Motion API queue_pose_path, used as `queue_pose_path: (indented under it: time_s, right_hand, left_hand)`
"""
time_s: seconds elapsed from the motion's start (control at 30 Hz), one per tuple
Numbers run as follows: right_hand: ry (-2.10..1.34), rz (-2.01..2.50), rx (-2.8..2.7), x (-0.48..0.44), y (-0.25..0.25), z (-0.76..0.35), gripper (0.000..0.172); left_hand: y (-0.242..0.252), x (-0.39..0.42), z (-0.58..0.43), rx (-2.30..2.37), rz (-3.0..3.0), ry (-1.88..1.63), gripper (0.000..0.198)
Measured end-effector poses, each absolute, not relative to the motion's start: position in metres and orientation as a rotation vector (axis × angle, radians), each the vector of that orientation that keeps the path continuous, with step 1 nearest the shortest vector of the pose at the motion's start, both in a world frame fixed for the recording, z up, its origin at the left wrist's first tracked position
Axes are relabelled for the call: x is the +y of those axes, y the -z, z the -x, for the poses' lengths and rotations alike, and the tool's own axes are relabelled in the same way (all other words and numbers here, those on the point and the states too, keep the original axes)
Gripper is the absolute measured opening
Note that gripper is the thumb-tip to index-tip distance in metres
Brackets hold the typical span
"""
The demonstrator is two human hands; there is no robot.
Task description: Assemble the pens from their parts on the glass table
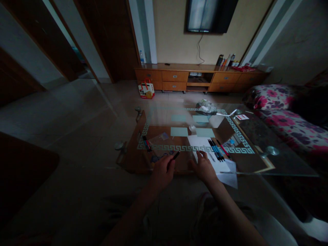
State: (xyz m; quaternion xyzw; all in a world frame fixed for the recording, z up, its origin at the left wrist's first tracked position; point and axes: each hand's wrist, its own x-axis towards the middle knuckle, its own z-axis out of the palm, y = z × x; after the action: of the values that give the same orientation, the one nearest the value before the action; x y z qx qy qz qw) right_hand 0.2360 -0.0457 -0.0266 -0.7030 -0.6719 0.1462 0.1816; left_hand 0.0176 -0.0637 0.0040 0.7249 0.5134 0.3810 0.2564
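My left hand point(161, 171) is closed round a black pen point(174, 158) whose tip points up and to the right, over the near edge of the glass coffee table point(256, 136). My right hand point(203, 167) rests with fingers spread on a white sheet of paper point(205, 145) at the table's near edge. Just right of that hand lies a row of several pens point(217, 149), black, blue and red. A second small group of pens point(147, 143) lies to the left of my left hand.
Pale green cards point(179, 131) lie in the table's middle, with a crumpled bag point(206, 107) at its far side. A floral sofa point(284, 112) stands on the right. A wooden TV cabinet point(197, 77) lines the far wall, a small carton point(146, 89) before it.
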Motion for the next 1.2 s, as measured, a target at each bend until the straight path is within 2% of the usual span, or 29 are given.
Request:
queue_pose_path:
  time_s: [0.23,0.4,0.53,0.7,1.2]
  right_hand:
    - [-0.424,1.806,-1.741,-0.042,0.014,-0.234,0.039]
    - [-0.611,1.655,-1.562,-0.041,0.0,-0.229,0.029]
    - [-0.819,1.486,-1.436,-0.04,-0.006,-0.224,0.029]
    - [-0.967,1.342,-1.334,-0.039,-0.003,-0.222,0.037]
    - [-1.116,1.274,-1.339,-0.042,-0.005,-0.217,0.025]
  left_hand:
    - [-0.003,-0.063,-0.017,1.393,-1.974,-1.029,0.022]
    - [-0.002,-0.063,-0.017,1.364,-1.977,-1.014,0.024]
    - [0.0,-0.063,-0.017,1.348,-1.984,-1.008,0.024]
    - [0.002,-0.063,-0.017,1.358,-2.003,-0.973,0.025]
    - [0.003,-0.061,-0.014,1.411,-2.041,-0.973,0.029]
